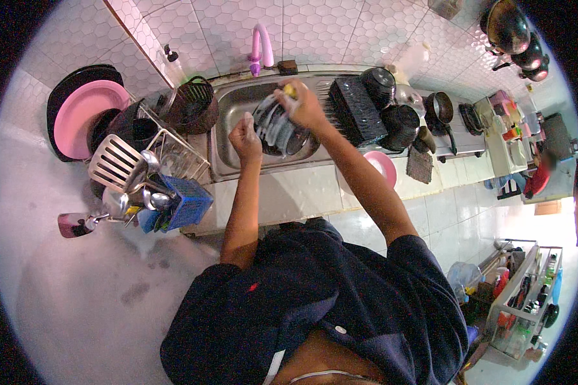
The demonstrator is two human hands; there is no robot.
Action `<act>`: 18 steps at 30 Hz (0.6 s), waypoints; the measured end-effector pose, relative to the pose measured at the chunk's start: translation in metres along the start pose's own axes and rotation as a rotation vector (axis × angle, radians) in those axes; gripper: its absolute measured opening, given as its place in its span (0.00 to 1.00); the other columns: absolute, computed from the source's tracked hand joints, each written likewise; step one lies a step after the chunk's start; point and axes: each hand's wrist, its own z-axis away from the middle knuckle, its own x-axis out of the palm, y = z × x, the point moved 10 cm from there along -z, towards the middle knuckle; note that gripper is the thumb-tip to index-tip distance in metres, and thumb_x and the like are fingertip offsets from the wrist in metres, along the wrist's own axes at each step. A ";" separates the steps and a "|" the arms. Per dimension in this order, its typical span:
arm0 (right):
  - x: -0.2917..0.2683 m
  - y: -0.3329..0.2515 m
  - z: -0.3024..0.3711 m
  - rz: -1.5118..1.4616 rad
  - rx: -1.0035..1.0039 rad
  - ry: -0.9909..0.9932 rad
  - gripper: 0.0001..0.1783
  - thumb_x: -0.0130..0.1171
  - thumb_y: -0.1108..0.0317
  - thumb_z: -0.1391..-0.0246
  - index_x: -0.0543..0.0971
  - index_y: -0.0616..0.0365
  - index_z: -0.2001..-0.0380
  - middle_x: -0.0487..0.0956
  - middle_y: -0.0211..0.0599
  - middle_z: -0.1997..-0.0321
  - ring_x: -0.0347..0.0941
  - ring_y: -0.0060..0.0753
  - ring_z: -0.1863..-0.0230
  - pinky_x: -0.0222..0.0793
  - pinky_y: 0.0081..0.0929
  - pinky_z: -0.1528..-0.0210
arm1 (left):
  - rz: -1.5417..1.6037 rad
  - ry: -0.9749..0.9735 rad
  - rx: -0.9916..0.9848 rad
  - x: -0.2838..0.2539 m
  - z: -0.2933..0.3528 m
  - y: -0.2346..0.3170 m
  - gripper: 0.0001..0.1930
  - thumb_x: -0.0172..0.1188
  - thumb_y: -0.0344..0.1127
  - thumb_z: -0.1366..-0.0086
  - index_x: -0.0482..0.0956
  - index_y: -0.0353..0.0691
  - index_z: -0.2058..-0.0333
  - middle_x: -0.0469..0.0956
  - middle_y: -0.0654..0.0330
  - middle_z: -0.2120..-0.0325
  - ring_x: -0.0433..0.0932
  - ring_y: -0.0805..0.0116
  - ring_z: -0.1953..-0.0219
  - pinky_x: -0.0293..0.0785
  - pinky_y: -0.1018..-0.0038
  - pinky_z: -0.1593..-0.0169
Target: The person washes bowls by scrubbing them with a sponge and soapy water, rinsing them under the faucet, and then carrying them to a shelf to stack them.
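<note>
Over the steel sink I hold a dark, round piece of cookware covered in white suds. It could be a pan or a lid; I cannot tell which. My left hand grips its left edge, with foam on the fingers. On its upper right side my right hand presses a yellow sponge, fingers closed round it. Both forearms reach in over the counter edge, and part of the cookware is hidden by my right hand.
A pink faucet rises behind the sink. At left stand a dark basket, a dish rack and a blue utensil holder. Right of the sink are a black ridged box, black pots and a pink plate.
</note>
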 end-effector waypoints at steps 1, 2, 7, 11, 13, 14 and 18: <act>0.001 0.055 0.005 -0.165 0.360 0.028 0.14 0.60 0.57 0.45 0.78 0.57 0.63 0.80 0.41 0.64 0.75 0.36 0.60 0.69 0.31 0.53 | 0.024 0.017 0.001 0.001 -0.001 0.005 0.18 0.55 0.40 0.32 0.71 0.40 0.81 0.58 0.76 0.82 0.54 0.82 0.78 0.49 0.77 0.75; 0.004 0.067 0.008 -0.170 0.360 0.027 0.14 0.60 0.57 0.45 0.78 0.57 0.63 0.80 0.41 0.64 0.75 0.36 0.60 0.69 0.31 0.53 | 0.045 0.039 0.005 -0.001 -0.003 0.011 0.18 0.54 0.40 0.32 0.72 0.40 0.80 0.60 0.75 0.82 0.56 0.82 0.78 0.51 0.77 0.75; 0.016 0.126 0.031 -0.808 0.720 0.243 0.12 0.65 0.59 0.47 0.78 0.55 0.67 0.78 0.28 0.71 0.73 0.24 0.72 0.69 0.26 0.66 | 0.425 0.238 -0.337 -0.004 0.000 -0.005 0.15 0.52 0.41 0.32 0.80 0.34 0.65 0.79 0.58 0.66 0.73 0.71 0.69 0.70 0.75 0.62; -0.028 0.075 -0.002 -0.329 0.510 0.101 0.19 0.64 0.53 0.46 0.78 0.59 0.73 0.77 0.31 0.76 0.72 0.22 0.75 0.67 0.27 0.72 | 0.043 0.041 -0.137 -0.004 -0.016 0.017 0.16 0.54 0.42 0.32 0.78 0.31 0.69 0.77 0.61 0.71 0.71 0.75 0.69 0.68 0.78 0.62; -0.036 0.073 -0.008 -0.195 0.325 0.098 0.19 0.63 0.53 0.44 0.78 0.60 0.73 0.77 0.36 0.76 0.73 0.27 0.76 0.68 0.29 0.72 | -0.112 -0.300 -0.041 0.041 -0.018 0.030 0.17 0.58 0.44 0.34 0.77 0.33 0.72 0.75 0.66 0.75 0.70 0.78 0.70 0.67 0.79 0.64; -0.038 0.061 -0.011 -0.065 0.138 0.083 0.20 0.61 0.53 0.43 0.78 0.61 0.73 0.77 0.42 0.76 0.74 0.31 0.76 0.68 0.32 0.71 | -0.351 -0.320 0.005 0.055 -0.019 0.031 0.19 0.61 0.45 0.36 0.75 0.34 0.76 0.73 0.67 0.80 0.68 0.80 0.73 0.66 0.79 0.67; -0.024 0.005 -0.005 0.219 0.106 0.048 0.12 0.57 0.60 0.44 0.78 0.58 0.64 0.79 0.55 0.69 0.76 0.60 0.66 0.72 0.48 0.63 | -0.521 -0.203 -0.086 0.055 -0.017 0.011 0.20 0.62 0.43 0.37 0.78 0.29 0.78 0.69 0.64 0.86 0.65 0.77 0.79 0.65 0.73 0.71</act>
